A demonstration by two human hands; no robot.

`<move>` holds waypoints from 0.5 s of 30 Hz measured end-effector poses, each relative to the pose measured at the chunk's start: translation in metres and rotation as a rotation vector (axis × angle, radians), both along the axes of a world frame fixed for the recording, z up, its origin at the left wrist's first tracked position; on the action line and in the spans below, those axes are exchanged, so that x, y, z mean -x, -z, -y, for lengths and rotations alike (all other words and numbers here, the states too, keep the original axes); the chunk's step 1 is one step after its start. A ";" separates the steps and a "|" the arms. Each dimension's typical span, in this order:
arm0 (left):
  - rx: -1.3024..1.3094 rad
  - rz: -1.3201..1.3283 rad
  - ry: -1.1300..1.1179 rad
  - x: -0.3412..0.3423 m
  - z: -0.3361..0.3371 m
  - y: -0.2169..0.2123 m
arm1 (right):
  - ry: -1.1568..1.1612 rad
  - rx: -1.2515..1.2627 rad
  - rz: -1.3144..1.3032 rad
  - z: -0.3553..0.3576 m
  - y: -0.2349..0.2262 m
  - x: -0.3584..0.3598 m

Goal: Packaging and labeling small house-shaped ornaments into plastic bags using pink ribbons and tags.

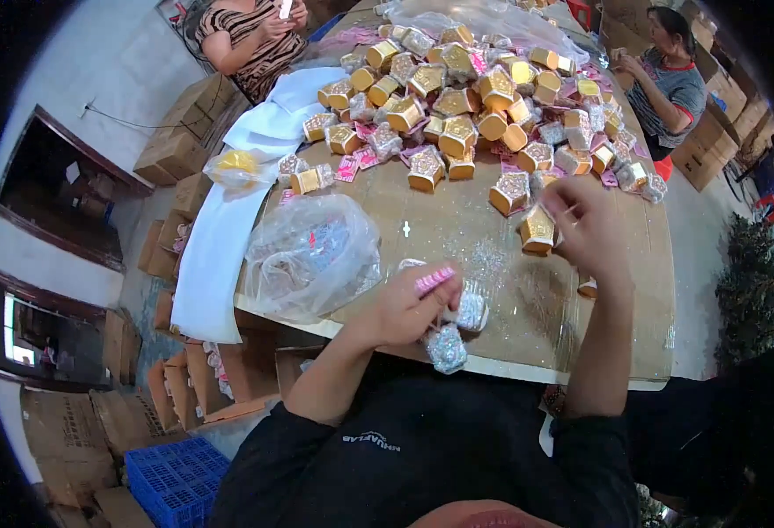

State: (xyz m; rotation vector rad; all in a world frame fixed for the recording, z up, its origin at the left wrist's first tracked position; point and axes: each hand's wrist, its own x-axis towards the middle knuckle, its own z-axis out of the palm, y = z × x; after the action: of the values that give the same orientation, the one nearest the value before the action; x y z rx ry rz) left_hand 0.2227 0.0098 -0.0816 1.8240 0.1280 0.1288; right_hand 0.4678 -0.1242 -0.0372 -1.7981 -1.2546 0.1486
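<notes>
My left hand point(402, 304) is closed near the front edge of the table, with a pink card point(434, 281) pinched in its fingers. Just below those fingers hangs a silver glittery ornament point(446, 349); whatever holds it up is too fine to see. Another silvery ornament point(470, 311) lies on the cardboard right beside this hand. Farther right, my right hand point(588, 227) has its fingers bent and drawn together next to a gold house-shaped ornament point(538, 231). Anything between those fingertips is too small or blurred to name.
A heap of gold and silver wrapped ornaments point(457, 106) covers the table's far part. A clear plastic bag point(312, 255) and white foam sheets point(213, 264) lie on the left. Two people sit at the far left and far right. Cartons point(198, 383) and a blue crate point(176, 480) stand lower left.
</notes>
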 end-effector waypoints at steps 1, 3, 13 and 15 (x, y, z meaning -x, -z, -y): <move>0.060 0.078 -0.079 0.001 -0.001 0.000 | 0.222 0.048 -0.004 -0.005 0.009 -0.030; 0.222 0.217 -0.160 -0.001 -0.002 0.005 | 0.551 0.406 0.236 0.001 0.043 -0.096; 0.469 0.336 -0.258 0.003 -0.003 0.011 | 0.439 0.697 0.247 0.024 0.123 -0.157; 0.486 0.337 -0.224 0.001 -0.002 0.006 | 0.467 0.617 0.155 0.027 0.135 -0.169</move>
State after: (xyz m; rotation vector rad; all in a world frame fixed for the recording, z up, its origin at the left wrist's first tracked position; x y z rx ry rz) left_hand 0.2217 0.0123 -0.0877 1.2790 0.1126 0.5154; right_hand 0.6365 -0.1515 -0.1721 -2.6330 -0.9061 0.1417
